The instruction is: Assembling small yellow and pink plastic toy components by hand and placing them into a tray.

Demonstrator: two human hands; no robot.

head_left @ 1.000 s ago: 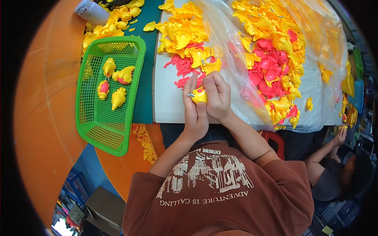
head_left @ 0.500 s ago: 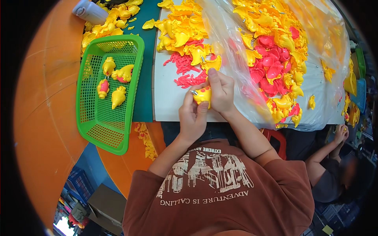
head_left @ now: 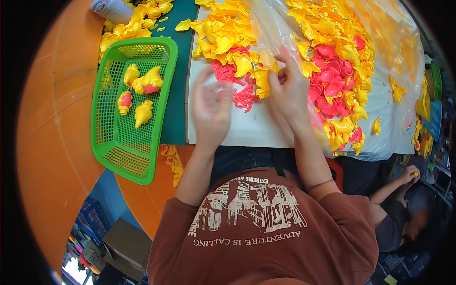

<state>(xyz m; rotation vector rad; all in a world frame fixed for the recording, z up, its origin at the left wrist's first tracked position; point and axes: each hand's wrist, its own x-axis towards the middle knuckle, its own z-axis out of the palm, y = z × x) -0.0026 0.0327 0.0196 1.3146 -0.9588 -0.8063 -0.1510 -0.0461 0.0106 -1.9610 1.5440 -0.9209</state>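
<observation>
Across the bottom of my view, nearest the camera, spreads a brown T-shirt (head_left: 266, 228) with a pale print; the wearer's bare forearms reach up over a white tabletop (head_left: 256, 127). I see the left hand (head_left: 212, 109) blurred by motion, its fingers loosely extended and parted, near a tangle of pinkish-red plastic strips (head_left: 244, 97). The right hand (head_left: 289, 88) is bent, thumb and index finger at the right edge of a hollow yellow plastic shell (head_left: 262, 80); I cannot tell whether they pinch it. That shell lies at the near end of a heap of yellow shells (head_left: 228, 35), just beyond the strips.

To the left, a green mesh basket (head_left: 166, 97) overlaps a teal mat (head_left: 176, 121) and holds a few glossy yellow toy figure parts (head_left: 143, 114), some patched with pink. To the right, yellow pieces surround a cluster of red cup-shaped shells (head_left: 332, 78), with clear plastic sheeting (head_left: 271, 28) beside them. At the far left stands a pale tilted flask (head_left: 114, 10) next to more yellow pieces (head_left: 126, 34). Off at the right rim, a co-worker's hand (head_left: 408, 175) holds something small and yellow.
</observation>
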